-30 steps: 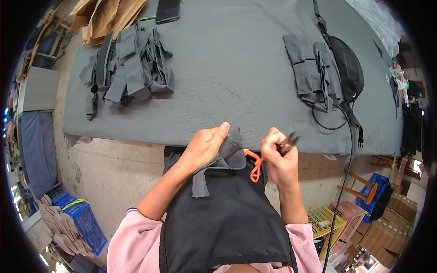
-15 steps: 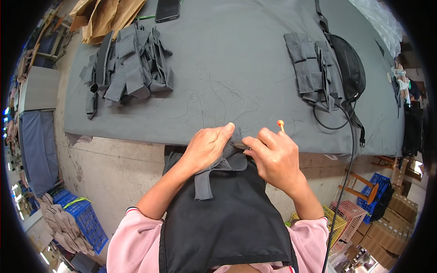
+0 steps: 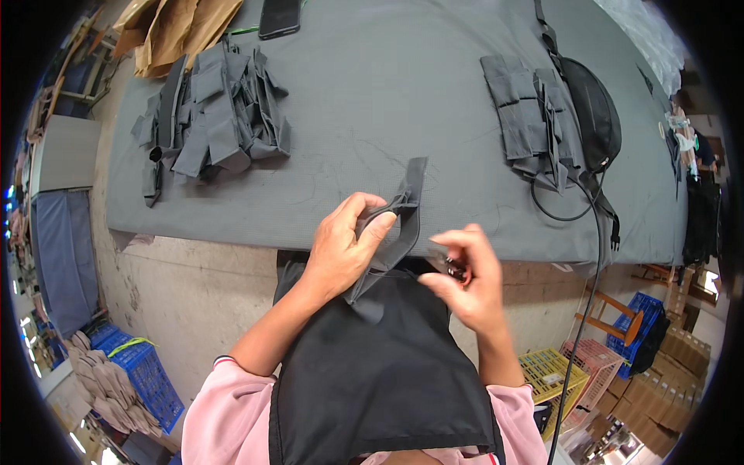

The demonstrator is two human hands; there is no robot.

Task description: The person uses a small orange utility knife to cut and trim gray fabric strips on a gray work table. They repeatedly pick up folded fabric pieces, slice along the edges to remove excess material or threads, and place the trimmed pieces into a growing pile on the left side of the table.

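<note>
My left hand is closed on a sewn grey fabric strip, pinching it between thumb and fingers. One end of the strip stands up over the table's near edge, and the rest hangs folded above my black apron. To the right, apart from the cloth, my right hand curls around a small orange-and-metal tool. It looks like a pair of thread snips, but motion blurs it and the fingers partly cover it.
A heap of grey fabric pieces lies at the table's left, with a smaller stack at right beside a black pouch and its cable. Paper bag and phone are at the back. Loose threads litter the grey tabletop.
My left hand has turned and lifted the fabric strip, whose end now points up over the table. The right hand has moved away from the cloth, down and slightly right, tool still in it.
</note>
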